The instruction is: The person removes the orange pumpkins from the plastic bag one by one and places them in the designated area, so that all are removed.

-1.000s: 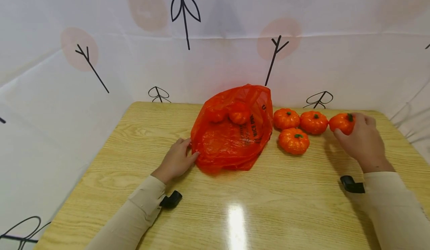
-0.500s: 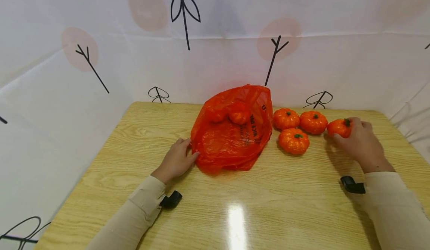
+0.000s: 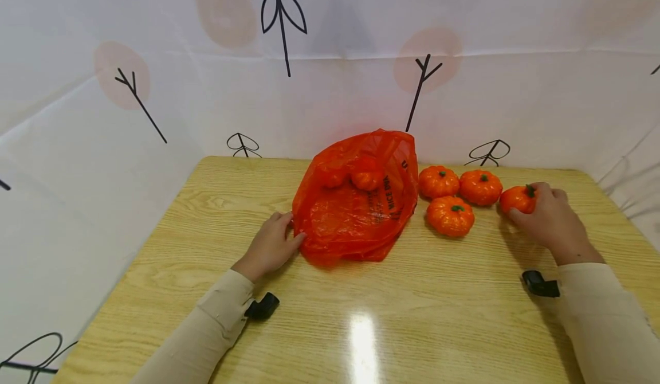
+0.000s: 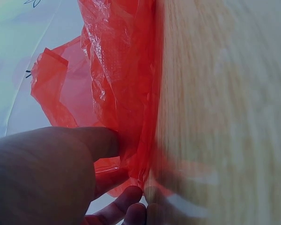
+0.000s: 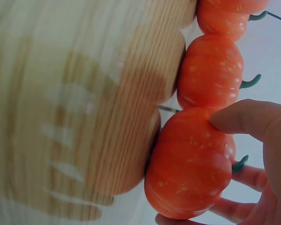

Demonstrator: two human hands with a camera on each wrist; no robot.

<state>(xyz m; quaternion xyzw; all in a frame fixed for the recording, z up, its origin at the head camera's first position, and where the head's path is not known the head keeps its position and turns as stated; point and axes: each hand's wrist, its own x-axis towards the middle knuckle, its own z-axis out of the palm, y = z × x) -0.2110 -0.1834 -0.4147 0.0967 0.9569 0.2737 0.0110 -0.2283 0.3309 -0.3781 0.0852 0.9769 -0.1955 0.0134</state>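
A red plastic bag (image 3: 335, 223) lies on the table with its mouth spread toward me. My left hand (image 3: 270, 246) pinches its left edge; in the left wrist view the thumb (image 4: 100, 142) presses on the film and part of the fingers is behind it. Inside the bag, at its far end, sit small orange pumpkins (image 3: 366, 176), partly veiled by the film. On the right, my right hand (image 3: 557, 220) grips another small pumpkin (image 5: 189, 164) with a green stem, thumb on its near side and fingers around the far side. It sits on the table, close to its neighbour.
Two pumpkins (image 3: 480, 188) stand in a row between the bag and the right hand, with one more pumpkin (image 3: 450, 216) in front of them. A white patterned cloth (image 3: 340, 97) hangs behind the wooden table (image 3: 402, 315), along its back edge.
My right hand has slid its pumpkin a little left and toward me, close up to the row. The left hand and the bag have stayed in place.
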